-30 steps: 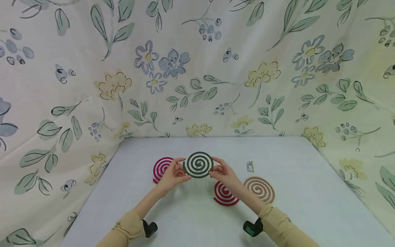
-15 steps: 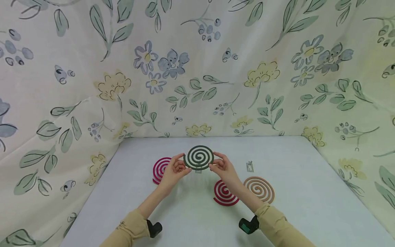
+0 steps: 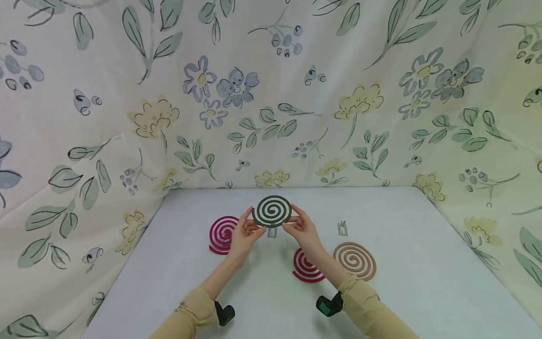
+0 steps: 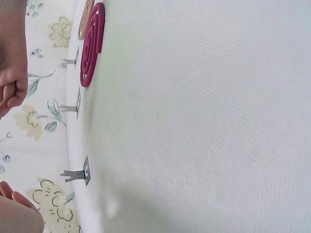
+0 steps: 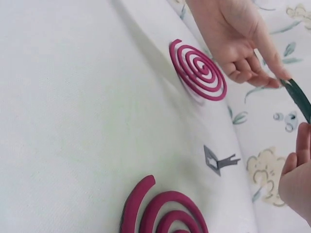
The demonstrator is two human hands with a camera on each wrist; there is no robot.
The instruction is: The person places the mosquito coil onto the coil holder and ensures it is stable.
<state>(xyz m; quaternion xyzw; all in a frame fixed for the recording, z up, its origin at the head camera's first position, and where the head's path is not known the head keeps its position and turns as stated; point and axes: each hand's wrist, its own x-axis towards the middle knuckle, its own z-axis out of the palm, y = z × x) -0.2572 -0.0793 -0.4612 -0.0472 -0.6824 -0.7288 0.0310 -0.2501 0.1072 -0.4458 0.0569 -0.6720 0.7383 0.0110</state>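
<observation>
Head view: one dark green mosquito coil, held in the air, gripped at opposite edges. Left hand: pinches its left edge. Right hand: pinches its right edge. Directly behind and below the coil, one metal stand; the right wrist view shows the two apart.

Also listed: magenta coil, left of the hands, apparently raised on a support, base hardly visible; crimson coil, lying on the white table, partly under the right forearm; tan coil, flat, just beside it; second metal stand, farther right. Left wrist view: three upright stands, all bare.

Progress, by judgement: early. Magenta coil probably mounted; green coil lifted, not yet seated on anything; crimson and tan coils lie unheld, their turn apparently outstanding.
</observation>
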